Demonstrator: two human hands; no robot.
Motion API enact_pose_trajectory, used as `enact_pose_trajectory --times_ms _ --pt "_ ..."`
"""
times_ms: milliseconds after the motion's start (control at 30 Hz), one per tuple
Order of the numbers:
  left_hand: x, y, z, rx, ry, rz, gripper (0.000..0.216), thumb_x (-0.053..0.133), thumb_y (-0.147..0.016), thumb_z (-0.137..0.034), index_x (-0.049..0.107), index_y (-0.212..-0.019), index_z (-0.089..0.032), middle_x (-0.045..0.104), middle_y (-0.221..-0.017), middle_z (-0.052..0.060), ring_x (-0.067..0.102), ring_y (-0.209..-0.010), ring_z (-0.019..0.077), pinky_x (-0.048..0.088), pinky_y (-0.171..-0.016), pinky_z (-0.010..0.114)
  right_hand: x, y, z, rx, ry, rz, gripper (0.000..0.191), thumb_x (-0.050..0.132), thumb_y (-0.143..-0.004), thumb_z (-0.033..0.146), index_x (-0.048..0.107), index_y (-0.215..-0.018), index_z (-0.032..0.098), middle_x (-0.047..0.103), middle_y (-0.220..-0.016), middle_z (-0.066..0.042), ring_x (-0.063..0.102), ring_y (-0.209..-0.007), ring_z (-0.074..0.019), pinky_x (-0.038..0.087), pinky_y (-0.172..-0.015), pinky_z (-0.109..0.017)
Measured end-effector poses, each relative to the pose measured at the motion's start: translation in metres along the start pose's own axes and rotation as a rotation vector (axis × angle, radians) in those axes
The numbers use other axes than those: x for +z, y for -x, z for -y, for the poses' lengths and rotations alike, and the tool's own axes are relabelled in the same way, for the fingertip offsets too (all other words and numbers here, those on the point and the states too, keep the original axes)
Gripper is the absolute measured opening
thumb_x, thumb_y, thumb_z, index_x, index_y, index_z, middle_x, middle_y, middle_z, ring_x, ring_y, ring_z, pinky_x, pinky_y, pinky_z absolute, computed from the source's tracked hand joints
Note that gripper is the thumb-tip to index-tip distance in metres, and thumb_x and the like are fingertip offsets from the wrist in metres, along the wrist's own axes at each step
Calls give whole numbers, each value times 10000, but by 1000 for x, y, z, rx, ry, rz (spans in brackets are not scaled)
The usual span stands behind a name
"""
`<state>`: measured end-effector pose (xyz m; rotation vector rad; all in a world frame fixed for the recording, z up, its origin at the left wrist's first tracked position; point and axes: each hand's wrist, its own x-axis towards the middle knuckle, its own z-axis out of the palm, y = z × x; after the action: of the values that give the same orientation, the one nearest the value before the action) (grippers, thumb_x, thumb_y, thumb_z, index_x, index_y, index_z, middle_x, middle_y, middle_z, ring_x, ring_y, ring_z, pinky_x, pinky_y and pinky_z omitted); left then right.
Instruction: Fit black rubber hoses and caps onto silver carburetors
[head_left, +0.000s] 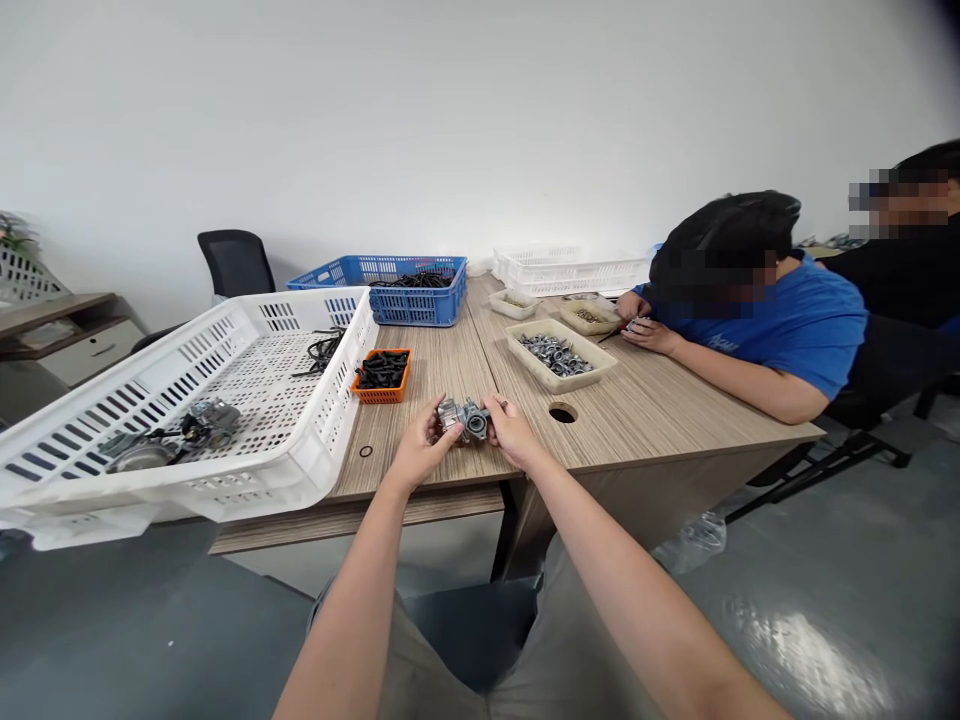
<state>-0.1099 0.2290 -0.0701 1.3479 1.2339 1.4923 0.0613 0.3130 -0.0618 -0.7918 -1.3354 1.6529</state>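
A silver metal carburetor [472,422] is held just above the near edge of the wooden table, its round bore turned toward me. My left hand [426,440] is closed around its left side, thumb on the front. On the other side, the fingers of my right hand [511,428] are pinched at the carburetor's right end; whether a small part is between them I cannot make out. A black rubber ring [365,451] lies on the table left of my left hand. Behind it stands an orange basket [381,397] of black rubber parts.
At left, a large white crate [300,480] holds carburetors and black hoses. A blue crate [420,312] stands behind. A cream tray [574,382] of metal clamps sits near a round table hole [561,412]. A person in a blue shirt [802,320] works at right.
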Motion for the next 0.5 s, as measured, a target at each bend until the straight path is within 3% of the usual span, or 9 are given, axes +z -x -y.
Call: enact_pose_trajectory --times_ms 167,500 --pt "-2 3 -7 20 -40 37 855 857 -827 -434 497 -1556 -169 733 -1273 128 730 -1088 215 603 -1008 374 -1 0 -4 -74 97 -42 486 675 -864 685 515 -895 227 522 -695 48 431 -535 -98 345 -473 -214" --pt "-4 6 -12 -5 -54 29 869 899 -774 -398 523 -1530 -195 755 -1161 98 746 -988 208 637 -913 357 -3 2 -1 -142 167 -19 441 647 -891 636 521 -852 216 517 -735 31 450 -654 -124 393 -603 -224"
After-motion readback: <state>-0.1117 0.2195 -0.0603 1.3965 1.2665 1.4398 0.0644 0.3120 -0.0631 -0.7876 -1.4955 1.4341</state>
